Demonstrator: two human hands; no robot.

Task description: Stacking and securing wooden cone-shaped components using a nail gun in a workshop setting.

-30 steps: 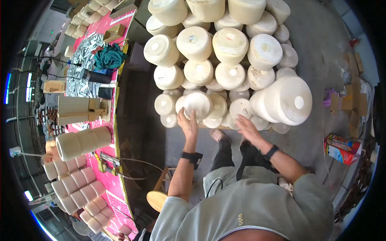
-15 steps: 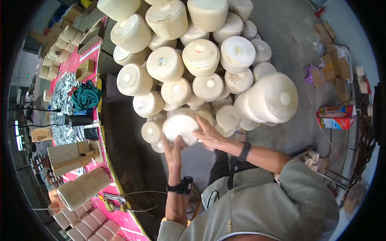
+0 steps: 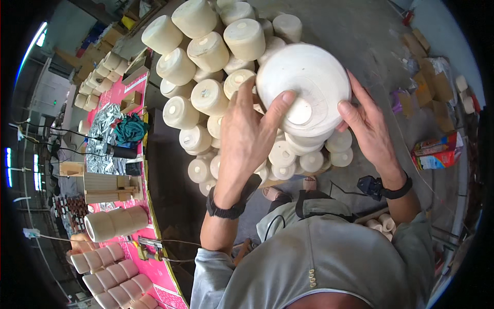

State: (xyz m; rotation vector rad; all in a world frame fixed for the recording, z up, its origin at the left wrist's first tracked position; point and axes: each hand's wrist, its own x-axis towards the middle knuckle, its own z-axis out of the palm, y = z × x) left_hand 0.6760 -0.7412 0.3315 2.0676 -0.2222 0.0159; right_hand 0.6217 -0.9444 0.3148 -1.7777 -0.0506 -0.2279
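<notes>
A large cream-white tapered yarn cone (image 3: 329,77), with a pale disc at its core, is held between my two hands, high and close to me. My left hand (image 3: 247,123) grips its left side, the thumb laid on the end face beside the core. My right hand (image 3: 365,121) clasps the right rim, thumb in front and fingers behind. Directly under it shows the edge of another cone (image 3: 309,140); I cannot tell whether the two touch. Behind and to the left rises a pile of similar cones (image 3: 208,96), their ends facing up.
To the left runs a pink-covered table (image 3: 146,200) bearing metal strips (image 3: 105,136), a teal cloth (image 3: 131,129), a wooden box (image 3: 105,188) and rows of cones. Another person's hand (image 3: 81,244) is beside cones there. Cardboard boxes (image 3: 437,95) and a colourful bag (image 3: 437,149) lie right.
Both hands have lifted the cone from low at the pile's near side, up and right to above a taller column of cones. The view has shifted too.
</notes>
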